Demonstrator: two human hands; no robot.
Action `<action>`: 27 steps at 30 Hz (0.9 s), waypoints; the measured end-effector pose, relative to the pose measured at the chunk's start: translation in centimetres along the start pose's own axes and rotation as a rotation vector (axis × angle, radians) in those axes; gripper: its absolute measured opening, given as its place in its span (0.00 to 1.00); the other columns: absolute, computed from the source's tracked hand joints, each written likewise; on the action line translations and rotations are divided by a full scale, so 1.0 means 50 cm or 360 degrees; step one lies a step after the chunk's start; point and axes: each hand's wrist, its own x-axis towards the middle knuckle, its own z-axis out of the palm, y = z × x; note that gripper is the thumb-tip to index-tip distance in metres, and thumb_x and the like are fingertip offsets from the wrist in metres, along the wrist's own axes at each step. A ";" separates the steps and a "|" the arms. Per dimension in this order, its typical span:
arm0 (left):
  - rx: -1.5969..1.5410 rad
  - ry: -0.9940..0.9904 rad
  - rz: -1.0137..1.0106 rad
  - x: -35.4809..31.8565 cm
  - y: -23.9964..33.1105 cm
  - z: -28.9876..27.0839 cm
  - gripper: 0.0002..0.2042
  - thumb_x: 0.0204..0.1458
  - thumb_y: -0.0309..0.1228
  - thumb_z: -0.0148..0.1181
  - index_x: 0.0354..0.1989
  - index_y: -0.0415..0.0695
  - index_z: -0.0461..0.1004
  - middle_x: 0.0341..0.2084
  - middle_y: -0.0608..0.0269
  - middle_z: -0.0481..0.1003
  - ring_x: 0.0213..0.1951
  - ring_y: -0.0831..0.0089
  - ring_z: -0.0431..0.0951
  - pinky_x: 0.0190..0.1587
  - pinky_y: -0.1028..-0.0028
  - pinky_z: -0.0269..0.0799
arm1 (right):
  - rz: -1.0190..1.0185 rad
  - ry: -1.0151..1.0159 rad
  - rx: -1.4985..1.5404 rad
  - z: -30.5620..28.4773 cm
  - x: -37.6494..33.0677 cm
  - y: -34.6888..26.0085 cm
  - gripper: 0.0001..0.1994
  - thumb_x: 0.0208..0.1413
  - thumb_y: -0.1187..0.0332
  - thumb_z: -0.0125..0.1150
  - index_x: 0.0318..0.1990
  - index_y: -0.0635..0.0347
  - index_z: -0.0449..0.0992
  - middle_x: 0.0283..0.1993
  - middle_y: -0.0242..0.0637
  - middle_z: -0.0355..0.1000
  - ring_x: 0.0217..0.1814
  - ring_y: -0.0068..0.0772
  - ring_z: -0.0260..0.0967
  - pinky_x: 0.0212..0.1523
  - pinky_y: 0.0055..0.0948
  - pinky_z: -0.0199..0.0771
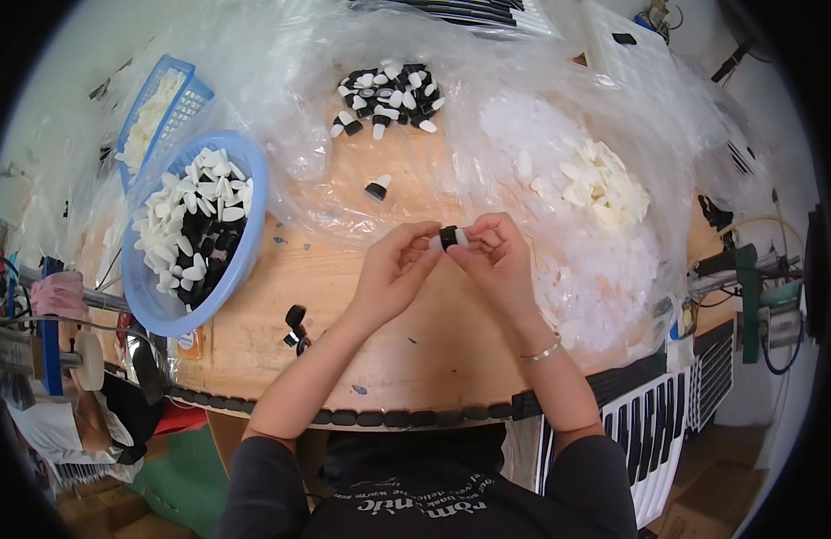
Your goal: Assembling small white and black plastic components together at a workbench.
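Note:
Over the middle of the wooden table (335,278), a small piece (449,237) with a black band and white ends is pinched between my two hands. My left hand (396,268) grips its left end, fingers closed. On the other end, my right hand (498,266) has thumb and fingers pressed together. One loose black-and-white piece (377,188) lies just beyond my hands. Farther back is a heap of similar black-and-white pieces (388,94). To the right, flat cream-coloured pieces (606,187) are piled on clear plastic sheeting (595,301).
A blue basin (255,247) at the left holds white and black pieces; behind it stands a blue basket (196,101) of cream pieces. Small black parts (296,328) sit left of my left forearm. Clamp-like machinery (748,292) stands at the right edge, and more (52,332) at the left.

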 end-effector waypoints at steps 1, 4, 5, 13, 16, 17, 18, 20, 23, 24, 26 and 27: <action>-0.0359 0.0033 -0.0059 -0.012 0.014 0.012 0.14 0.55 0.18 0.53 0.51 0.33 0.69 0.40 0.57 0.75 0.43 0.79 0.75 0.43 0.81 0.72 | 0.0009 -0.0030 -0.0062 -0.001 -0.008 0.002 0.17 0.52 0.81 0.61 0.45 0.62 0.62 0.39 0.38 0.75 0.40 0.21 0.73 0.40 0.19 0.73; -0.0336 0.0034 -0.0114 -0.035 -0.001 0.003 0.12 0.55 0.17 0.53 0.49 0.31 0.70 0.38 0.57 0.77 0.41 0.79 0.76 0.44 0.80 0.72 | 0.0081 -0.0014 0.0200 0.008 -0.029 0.014 0.17 0.52 0.81 0.61 0.47 0.63 0.62 0.39 0.38 0.75 0.40 0.21 0.73 0.39 0.19 0.73; -0.0342 0.0028 -0.0120 -0.039 -0.004 0.007 0.12 0.55 0.17 0.53 0.49 0.31 0.70 0.38 0.57 0.77 0.41 0.79 0.76 0.44 0.80 0.72 | 0.0085 -0.0006 0.0195 0.008 -0.033 0.010 0.17 0.52 0.81 0.61 0.47 0.63 0.62 0.39 0.38 0.75 0.40 0.21 0.73 0.39 0.19 0.73; 0.0019 0.0158 0.0056 -0.057 0.013 0.013 0.05 0.58 0.21 0.52 0.38 0.32 0.73 0.31 0.60 0.77 0.34 0.78 0.78 0.40 0.79 0.73 | -0.0073 -0.0021 0.0075 0.024 -0.054 0.001 0.16 0.52 0.81 0.61 0.46 0.63 0.64 0.38 0.38 0.75 0.37 0.24 0.74 0.38 0.20 0.73; -0.0053 0.0125 0.0055 -0.062 0.018 0.012 0.04 0.58 0.21 0.51 0.37 0.33 0.71 0.30 0.63 0.76 0.35 0.79 0.76 0.42 0.81 0.70 | -0.0208 0.0016 -0.0069 0.028 -0.063 0.000 0.16 0.50 0.80 0.64 0.44 0.62 0.65 0.36 0.35 0.74 0.37 0.23 0.74 0.37 0.21 0.74; -0.0052 0.0118 0.0048 -0.063 0.018 0.012 0.04 0.58 0.21 0.51 0.37 0.33 0.71 0.30 0.63 0.76 0.35 0.79 0.76 0.42 0.81 0.70 | -0.0204 0.0026 -0.0068 0.023 -0.066 0.003 0.16 0.50 0.80 0.64 0.44 0.62 0.65 0.36 0.35 0.74 0.37 0.23 0.74 0.37 0.21 0.74; -0.0057 0.0083 0.0023 -0.063 0.019 0.012 0.03 0.58 0.21 0.50 0.37 0.34 0.70 0.31 0.63 0.75 0.36 0.80 0.75 0.42 0.81 0.69 | -0.0313 0.0000 -0.0310 0.016 -0.070 0.004 0.17 0.49 0.81 0.65 0.44 0.61 0.64 0.38 0.36 0.74 0.38 0.24 0.73 0.38 0.22 0.74; -0.0062 0.0036 -0.0007 -0.060 0.023 0.017 0.03 0.58 0.20 0.50 0.37 0.34 0.69 0.32 0.63 0.74 0.37 0.81 0.73 0.42 0.82 0.68 | -0.0417 -0.0014 -0.0556 0.010 -0.073 -0.005 0.19 0.48 0.82 0.65 0.44 0.60 0.63 0.40 0.37 0.74 0.39 0.24 0.73 0.40 0.22 0.74; 0.0223 0.0015 0.0316 -0.058 0.023 0.024 0.02 0.57 0.18 0.51 0.37 0.34 0.69 0.34 0.62 0.73 0.38 0.82 0.71 0.42 0.83 0.66 | -0.0637 -0.0049 -0.0996 0.011 -0.076 -0.031 0.19 0.48 0.81 0.66 0.43 0.60 0.63 0.41 0.40 0.74 0.39 0.24 0.72 0.40 0.23 0.73; 0.0006 0.0043 0.0277 -0.063 0.021 0.023 0.03 0.56 0.17 0.52 0.37 0.34 0.70 0.35 0.61 0.73 0.38 0.82 0.71 0.42 0.83 0.66 | -0.0676 -0.0041 -0.0973 0.013 -0.078 -0.030 0.19 0.48 0.81 0.65 0.43 0.60 0.63 0.42 0.41 0.74 0.40 0.25 0.72 0.41 0.24 0.73; -0.0204 0.0067 0.0234 -0.071 0.015 0.023 0.03 0.55 0.16 0.53 0.37 0.34 0.70 0.37 0.60 0.74 0.37 0.82 0.72 0.42 0.83 0.66 | -0.0715 -0.0028 -0.0944 0.016 -0.084 -0.019 0.18 0.48 0.81 0.65 0.43 0.61 0.62 0.43 0.43 0.74 0.40 0.25 0.72 0.42 0.24 0.73; -0.0315 0.0084 0.0205 -0.074 0.013 0.024 0.04 0.54 0.16 0.53 0.37 0.34 0.70 0.37 0.60 0.74 0.38 0.82 0.72 0.42 0.84 0.66 | -0.0640 -0.0020 -0.0761 0.015 -0.090 -0.009 0.18 0.49 0.81 0.65 0.43 0.61 0.62 0.43 0.44 0.73 0.40 0.26 0.72 0.42 0.24 0.73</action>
